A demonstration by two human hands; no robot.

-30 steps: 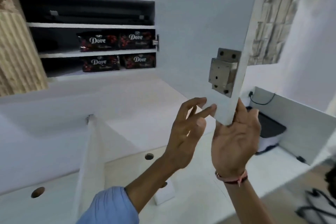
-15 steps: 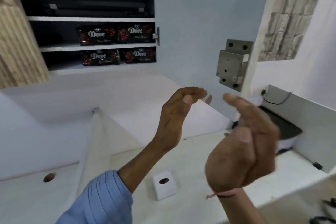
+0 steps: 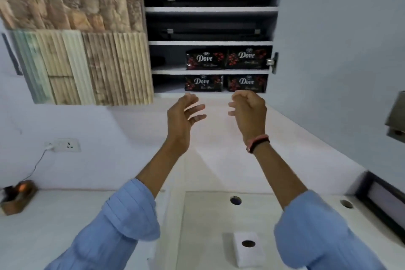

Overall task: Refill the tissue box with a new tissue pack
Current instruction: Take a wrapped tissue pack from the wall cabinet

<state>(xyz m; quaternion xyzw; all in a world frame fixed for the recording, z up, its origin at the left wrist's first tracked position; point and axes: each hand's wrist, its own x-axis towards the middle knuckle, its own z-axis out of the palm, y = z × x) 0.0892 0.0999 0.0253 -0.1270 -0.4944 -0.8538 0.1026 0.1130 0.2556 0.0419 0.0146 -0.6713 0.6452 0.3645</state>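
My fingers (image 3: 198, 108) are spread and loosely curled on the left hand (image 3: 183, 116), palm turned inward, holding nothing. On the right hand (image 3: 249, 112) they are hooked a little tighter, also empty. Both hands are raised just below the bottom shelf (image 3: 168, 90) of the open cabinet, apart from each other and not touching anything.

I take that shelf as my landmark. On it sit two dark tissue packs, side by side: the left pack (image 3: 203, 83) straight above my left hand, the right pack (image 3: 246, 83) straight above my right. One shelf up are two more packs (image 3: 228, 59) of the same kind. Far below the shelf, down on the white counter between my forearms, stands the white tissue box (image 3: 248, 247) with its round hole facing up. The cabinet door (image 3: 341, 50) hangs open to the right of the shelf.

I judge this to be the reach for a new pack. To do it well I should go for one lower pack only, probably the left one. I would slide fingers over its top and thumb under its front edge, then draw it straight out so its neighbour stays put. The wrapper looks slick and soft, so a broad, gentle pinch should serve better than fingertips alone.
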